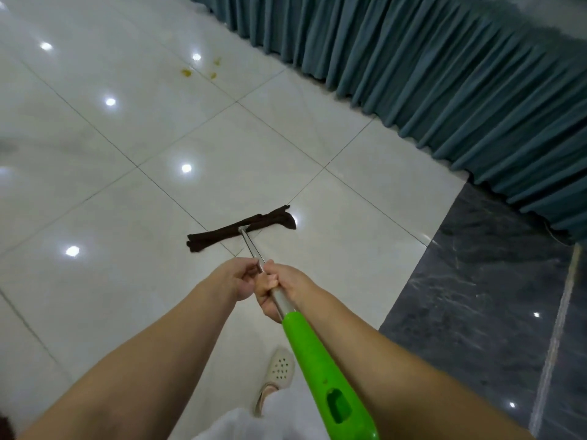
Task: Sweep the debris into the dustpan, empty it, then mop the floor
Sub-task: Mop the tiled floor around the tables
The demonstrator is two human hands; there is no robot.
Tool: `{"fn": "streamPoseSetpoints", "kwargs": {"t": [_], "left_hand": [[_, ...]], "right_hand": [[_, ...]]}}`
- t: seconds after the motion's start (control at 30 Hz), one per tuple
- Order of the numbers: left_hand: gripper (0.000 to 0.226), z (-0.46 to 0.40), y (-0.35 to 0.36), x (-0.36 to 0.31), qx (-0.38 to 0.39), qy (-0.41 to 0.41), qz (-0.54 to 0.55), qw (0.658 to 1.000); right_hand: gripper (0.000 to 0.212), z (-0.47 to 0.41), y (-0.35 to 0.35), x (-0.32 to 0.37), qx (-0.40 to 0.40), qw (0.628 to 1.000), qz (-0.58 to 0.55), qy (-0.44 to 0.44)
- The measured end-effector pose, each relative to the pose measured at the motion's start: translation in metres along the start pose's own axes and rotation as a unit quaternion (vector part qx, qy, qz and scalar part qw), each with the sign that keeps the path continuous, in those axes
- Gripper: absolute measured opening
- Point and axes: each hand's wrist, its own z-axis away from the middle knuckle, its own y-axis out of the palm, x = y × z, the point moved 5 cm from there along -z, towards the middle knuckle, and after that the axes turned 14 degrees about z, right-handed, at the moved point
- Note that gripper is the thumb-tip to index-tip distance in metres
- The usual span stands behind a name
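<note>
The right hand (279,289) is wrapped round the metal mop handle (254,252) just above its green grip (320,363); the left hand (239,277) pinches the pole right beside it, slightly farther down. Beyond both hands the dark mop cloth (241,228) lies flat on the white tile floor (127,185). Well past that sit yellow stains (200,71), near the teal curtain (444,74).

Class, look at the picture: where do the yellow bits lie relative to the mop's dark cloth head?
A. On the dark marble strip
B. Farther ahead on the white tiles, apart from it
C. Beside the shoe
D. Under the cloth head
B: the yellow bits lie on the white tiles, far beyond the cloth head.
</note>
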Motion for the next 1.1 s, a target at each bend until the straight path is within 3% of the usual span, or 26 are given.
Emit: {"fn": "streamPoseSetpoints", "kwargs": {"t": [0.2,0.3,0.47,1.1], "left_hand": [[0.026,-0.019,0.029,-0.050,0.001,0.015,0.034,0.999],[0.023,-0.027,0.038,-0.074,0.005,-0.004,0.075,0.997],[0.020,-0.044,0.057,-0.123,0.017,0.013,0.086,0.996],[0.018,-0.091,0.081,-0.383,0.012,-0.022,0.027,0.999]], "right_hand": [[0.025,-0.022,0.029,0.055,-0.014,0.999,0.044,0.006],[0.016,-0.029,0.044,0.077,-0.011,0.998,0.060,0.016],[0.023,-0.046,0.071,0.115,-0.009,0.999,0.049,0.022],[0.030,-0.152,0.268,0.235,-0.009,0.999,-0.036,-0.005]]}}
